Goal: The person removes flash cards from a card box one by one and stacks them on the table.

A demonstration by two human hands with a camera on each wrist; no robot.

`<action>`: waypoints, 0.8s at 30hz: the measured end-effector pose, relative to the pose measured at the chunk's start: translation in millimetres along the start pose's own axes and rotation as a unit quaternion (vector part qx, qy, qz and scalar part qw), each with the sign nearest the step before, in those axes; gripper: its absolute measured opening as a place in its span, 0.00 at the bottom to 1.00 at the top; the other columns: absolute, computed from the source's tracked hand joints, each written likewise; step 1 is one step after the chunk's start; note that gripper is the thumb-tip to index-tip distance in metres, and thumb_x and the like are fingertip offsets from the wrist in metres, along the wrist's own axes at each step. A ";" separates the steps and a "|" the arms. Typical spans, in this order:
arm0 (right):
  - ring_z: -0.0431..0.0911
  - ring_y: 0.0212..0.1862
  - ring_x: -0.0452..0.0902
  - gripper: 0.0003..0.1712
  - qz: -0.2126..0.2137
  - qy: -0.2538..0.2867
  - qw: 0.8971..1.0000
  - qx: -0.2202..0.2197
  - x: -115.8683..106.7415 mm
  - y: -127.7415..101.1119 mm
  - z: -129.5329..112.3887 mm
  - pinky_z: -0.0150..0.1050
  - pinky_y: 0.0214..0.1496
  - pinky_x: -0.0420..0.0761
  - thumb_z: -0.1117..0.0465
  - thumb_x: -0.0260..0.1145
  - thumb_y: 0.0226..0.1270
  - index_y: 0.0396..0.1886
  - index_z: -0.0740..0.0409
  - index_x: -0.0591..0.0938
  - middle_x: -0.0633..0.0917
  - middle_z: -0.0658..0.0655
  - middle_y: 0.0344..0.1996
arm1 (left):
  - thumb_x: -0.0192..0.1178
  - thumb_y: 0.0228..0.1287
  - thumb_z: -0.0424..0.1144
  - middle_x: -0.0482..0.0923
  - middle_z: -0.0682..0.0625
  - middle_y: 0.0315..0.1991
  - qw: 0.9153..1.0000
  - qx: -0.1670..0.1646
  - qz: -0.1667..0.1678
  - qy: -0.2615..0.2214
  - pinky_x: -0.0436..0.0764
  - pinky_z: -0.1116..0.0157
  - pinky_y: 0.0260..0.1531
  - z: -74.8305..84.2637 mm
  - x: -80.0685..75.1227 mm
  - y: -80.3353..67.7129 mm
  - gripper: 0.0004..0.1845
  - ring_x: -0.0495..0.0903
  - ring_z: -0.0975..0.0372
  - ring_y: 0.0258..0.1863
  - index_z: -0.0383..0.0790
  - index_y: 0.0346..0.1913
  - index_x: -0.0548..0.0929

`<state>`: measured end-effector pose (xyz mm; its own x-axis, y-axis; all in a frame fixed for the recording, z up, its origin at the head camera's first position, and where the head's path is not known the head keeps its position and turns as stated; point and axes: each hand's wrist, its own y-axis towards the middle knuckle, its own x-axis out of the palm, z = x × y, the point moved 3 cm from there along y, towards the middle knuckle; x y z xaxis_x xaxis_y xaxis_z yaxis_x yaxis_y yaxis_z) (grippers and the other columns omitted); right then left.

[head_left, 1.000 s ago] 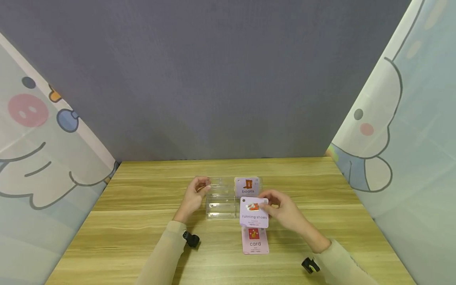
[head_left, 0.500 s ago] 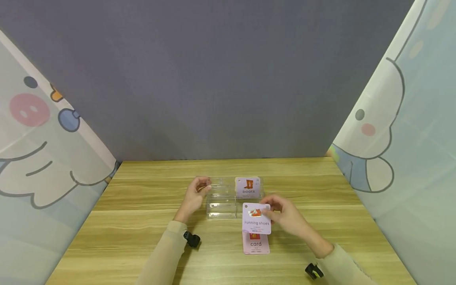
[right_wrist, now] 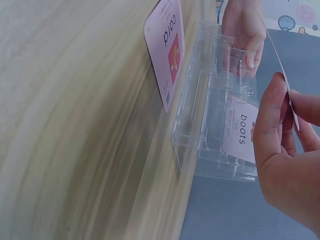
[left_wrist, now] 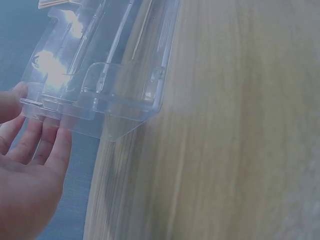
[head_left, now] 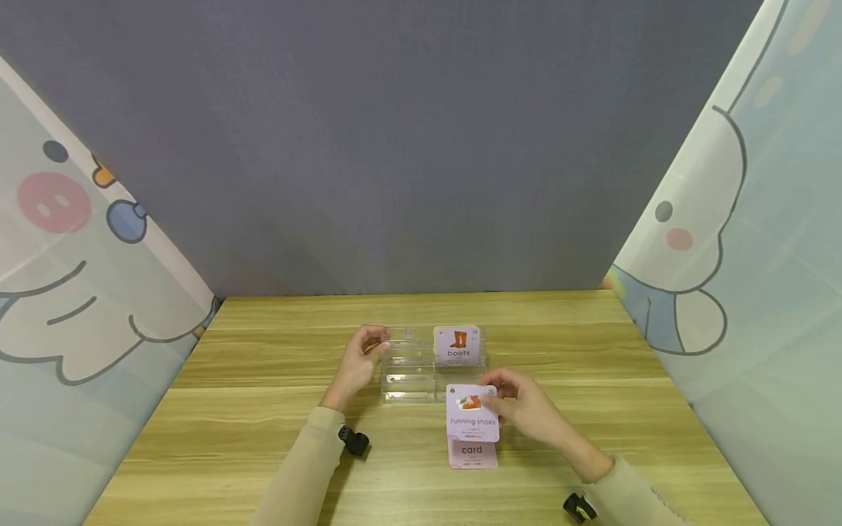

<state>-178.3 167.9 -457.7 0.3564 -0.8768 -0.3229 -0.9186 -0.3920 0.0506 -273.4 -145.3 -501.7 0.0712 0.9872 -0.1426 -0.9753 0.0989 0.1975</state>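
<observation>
At centre frame the right hand [head_left: 520,409] pinches the "running shoes" card [head_left: 472,413] just above the "card" card [head_left: 471,454] lying on the worktop [head_left: 263,409], long axis toward the viewer, while the left hand [head_left: 358,361], fingers loosely curled, touches the clear tray [head_left: 409,365] holding the "boots" card [head_left: 457,345].

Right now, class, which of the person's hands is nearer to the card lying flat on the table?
Right. The right hand hovers just above the "card" card, holding the running shoes card; the left hand rests at the clear tray.
</observation>
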 end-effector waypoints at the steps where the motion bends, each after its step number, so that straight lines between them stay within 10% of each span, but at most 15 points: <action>1: 0.47 0.37 0.81 0.15 -0.001 0.000 1.000 0.000 0.5 -0.1 0.3 0.47 0.30 0.87 0.71 0.68 0.67 0.53 0.65 0.80 0.84 0.62 0.43 | 0.59 0.72 0.25 0.77 0.35 0.58 1.000 -0.001 -0.001 0.001 0.77 0.59 0.61 0.1 -0.1 0.0 0.16 0.76 0.47 0.60 0.28 0.60 0.74; 24: 0.46 0.33 0.82 0.12 -0.038 -0.016 0.999 0.018 12.8 -8.6 12.2 0.46 0.26 0.86 0.71 0.67 0.67 0.49 0.62 0.81 0.84 0.59 0.35 | 0.58 0.72 0.24 0.74 0.29 0.59 1.000 0.005 -0.007 0.001 0.77 0.62 0.60 0.7 -0.5 0.3 0.17 0.75 0.43 0.61 0.23 0.60 0.72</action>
<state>-167.9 163.5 -473.8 0.4195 -0.8357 -0.3545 -0.8953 -0.4455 -0.0094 -273.5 -145.7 -500.8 0.0841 0.9855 -0.1475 -0.9722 0.1136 0.2047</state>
